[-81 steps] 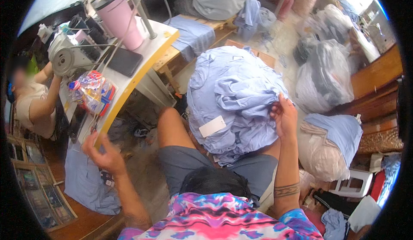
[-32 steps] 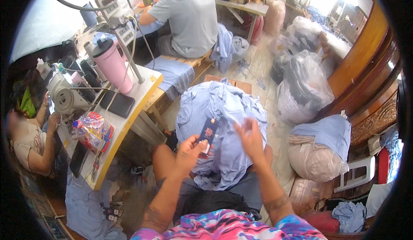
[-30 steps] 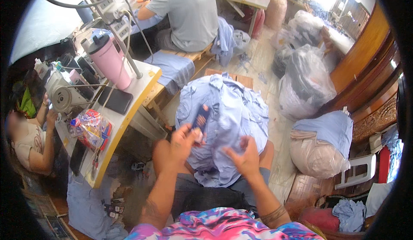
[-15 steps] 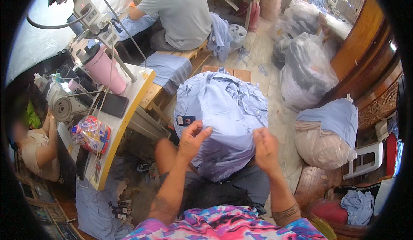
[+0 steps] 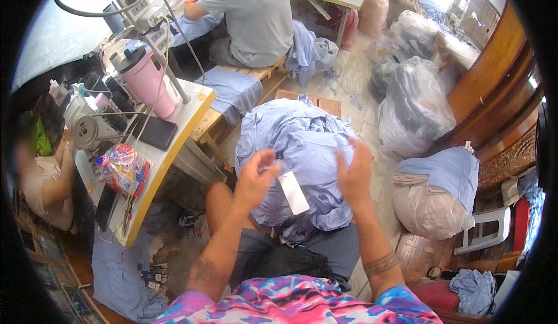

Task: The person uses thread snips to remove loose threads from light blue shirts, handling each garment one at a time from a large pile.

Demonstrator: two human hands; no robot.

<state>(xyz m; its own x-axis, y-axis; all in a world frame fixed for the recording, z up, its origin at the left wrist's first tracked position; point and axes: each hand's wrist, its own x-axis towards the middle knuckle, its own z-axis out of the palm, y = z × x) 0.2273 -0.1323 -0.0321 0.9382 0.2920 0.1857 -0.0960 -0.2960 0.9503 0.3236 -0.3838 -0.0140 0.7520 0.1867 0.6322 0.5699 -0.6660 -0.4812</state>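
Note:
A light blue shirt (image 5: pixel 308 135) lies rumpled in a heap in front of my knees. On its near side hangs a blank-faced white tag (image 5: pixel 293 194), tilted. My left hand (image 5: pixel 254 178) is just left of the tag, its fingers curled but apart from the thumb, with nothing visibly held. At the heap's right side my right hand (image 5: pixel 355 170) has its thumb and fingers spread, over or against the cloth; whether it touches cannot be told.
A table (image 5: pixel 195 112) at left bears a pink tumbler (image 5: pixel 148 83), a phone (image 5: pixel 156 132) and a sewing machine (image 5: pixel 87 127). Co-workers sit left (image 5: pixel 49 187) and ahead (image 5: pixel 253 22). Filled plastic bags (image 5: pixel 415 109), a cloth-topped sack (image 5: pixel 433 208) and a white stool (image 5: pixel 488 231) stand right.
Both hands have let go of the cloth and opened. The shirt has shifted from smoother to bunched. A dark tag at its left no longer shows; a white tag face now shows near the middle.

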